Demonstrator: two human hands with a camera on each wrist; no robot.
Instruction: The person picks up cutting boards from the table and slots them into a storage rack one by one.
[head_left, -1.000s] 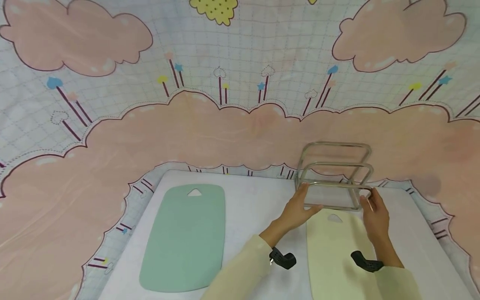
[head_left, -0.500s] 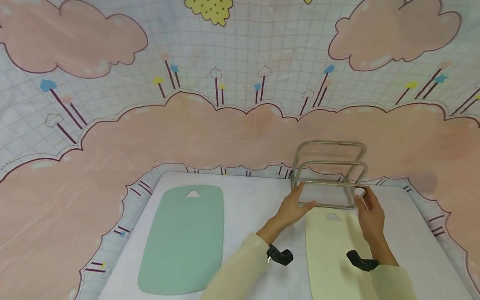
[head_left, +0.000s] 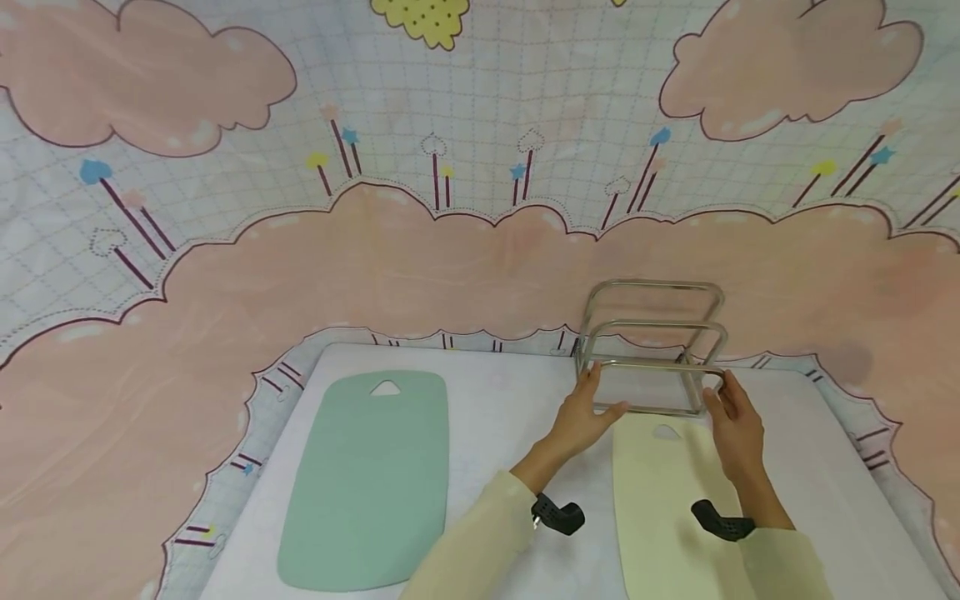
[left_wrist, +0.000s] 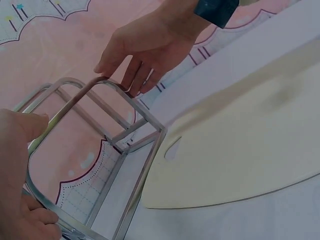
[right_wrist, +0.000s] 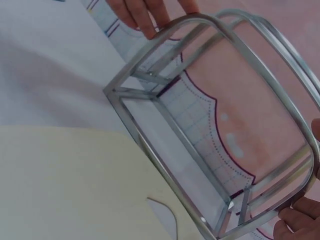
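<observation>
A silver wire rack with several upright loops stands at the back right of the white table. My left hand grips its left side, thumb stretched along the front. My right hand holds the right side, thumb and fingers at the front loop's corner. In the left wrist view, the left fingers curl round the frame. Fingers of the right hand wrap the bar in the right wrist view. A pale yellow cutting board lies flat just in front of the rack, partly under the right forearm.
A green cutting board lies flat on the left of the white table. Behind the table hangs a cloth printed with clouds; the rack stands close to it. Black bands sit on both wrists.
The rack has shifted a little to the left relative to the yellow board, both hands moving with it. The cutting boards have stayed in place; the head view has shifted slightly.
</observation>
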